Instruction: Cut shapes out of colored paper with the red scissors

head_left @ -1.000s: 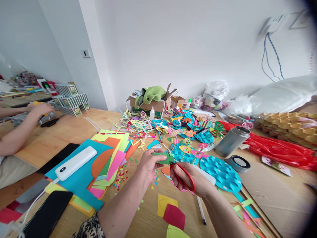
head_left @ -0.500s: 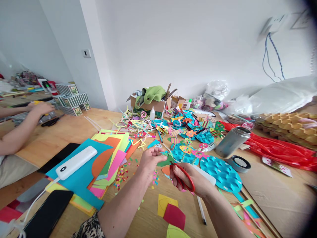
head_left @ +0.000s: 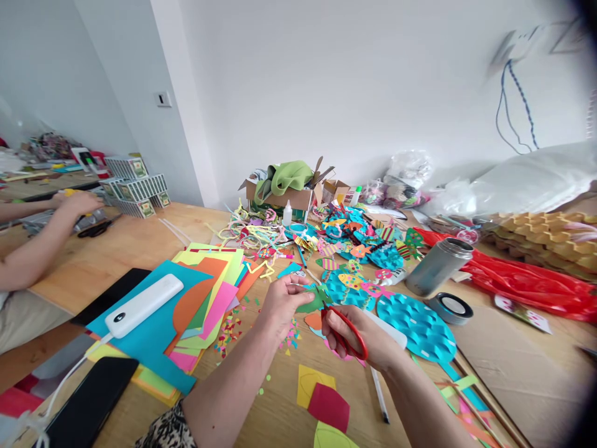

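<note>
My left hand point(head_left: 283, 305) pinches a small piece of green paper point(head_left: 308, 303) between thumb and fingers, above the middle of the table. Red-handled scissors point(head_left: 351, 333) sit in my right hand point(head_left: 357, 336), its fingers wrapped through the loops. The scissors' blades meet the right edge of the green paper. Below my hands lie a yellow paper square point(head_left: 314, 382) with a drawn outline, a dark red paper piece point(head_left: 329, 407) and a lime green paper piece point(head_left: 332, 437). Tiny coloured paper scraps point(head_left: 228, 336) are scattered left of my left forearm.
Coloured paper sheets point(head_left: 186, 311) with a white power bank point(head_left: 144, 305) are at left, near a black phone point(head_left: 91, 407). Blue dimpled discs point(head_left: 415, 326), a metal flask point(head_left: 439, 266) and a tape roll point(head_left: 450, 308) stand right. Another person's arm point(head_left: 44, 239) is far left.
The scissors' blades and the green paper have shifted slightly against each other. Both hands stay in nearly the same place.
</note>
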The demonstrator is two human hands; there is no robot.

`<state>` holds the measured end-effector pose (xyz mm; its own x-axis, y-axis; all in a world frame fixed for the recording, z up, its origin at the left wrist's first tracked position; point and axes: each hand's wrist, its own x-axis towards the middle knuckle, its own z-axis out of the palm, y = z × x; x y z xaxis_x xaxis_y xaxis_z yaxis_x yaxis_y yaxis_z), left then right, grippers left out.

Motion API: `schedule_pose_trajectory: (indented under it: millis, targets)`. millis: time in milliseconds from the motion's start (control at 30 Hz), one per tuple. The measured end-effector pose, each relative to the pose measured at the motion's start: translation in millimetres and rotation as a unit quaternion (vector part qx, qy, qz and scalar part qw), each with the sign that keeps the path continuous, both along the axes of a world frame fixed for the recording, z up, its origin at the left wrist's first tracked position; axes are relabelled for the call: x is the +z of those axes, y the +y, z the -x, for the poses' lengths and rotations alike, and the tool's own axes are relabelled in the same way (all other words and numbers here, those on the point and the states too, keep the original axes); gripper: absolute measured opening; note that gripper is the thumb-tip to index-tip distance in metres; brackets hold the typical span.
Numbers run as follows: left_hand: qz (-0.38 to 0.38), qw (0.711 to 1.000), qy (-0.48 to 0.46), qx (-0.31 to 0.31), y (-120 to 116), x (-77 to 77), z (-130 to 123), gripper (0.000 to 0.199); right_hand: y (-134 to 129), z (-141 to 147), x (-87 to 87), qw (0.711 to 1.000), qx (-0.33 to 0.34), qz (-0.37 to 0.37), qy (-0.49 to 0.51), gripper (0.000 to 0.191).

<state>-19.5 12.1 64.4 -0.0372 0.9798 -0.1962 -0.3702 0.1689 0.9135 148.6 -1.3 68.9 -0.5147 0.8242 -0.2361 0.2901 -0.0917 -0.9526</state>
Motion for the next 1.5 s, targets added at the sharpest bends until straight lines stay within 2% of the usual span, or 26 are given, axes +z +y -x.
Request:
schedule_pose_trajectory:
  millis: [533,1500]
  targets:
    - [-0.021,0.997,0.077,0.017,1.1,1.3,-0.1,0.030,1.5,-1.2,-3.1,1.000,0.007,0.013,-0.006,0.079]
    - [-0.003,0.997,0.071,0.005,-0.1,5.5,0.4,0.026,2.2,-2.6,-3.0,1.000,0.027,0.012,-0.005,0.080]
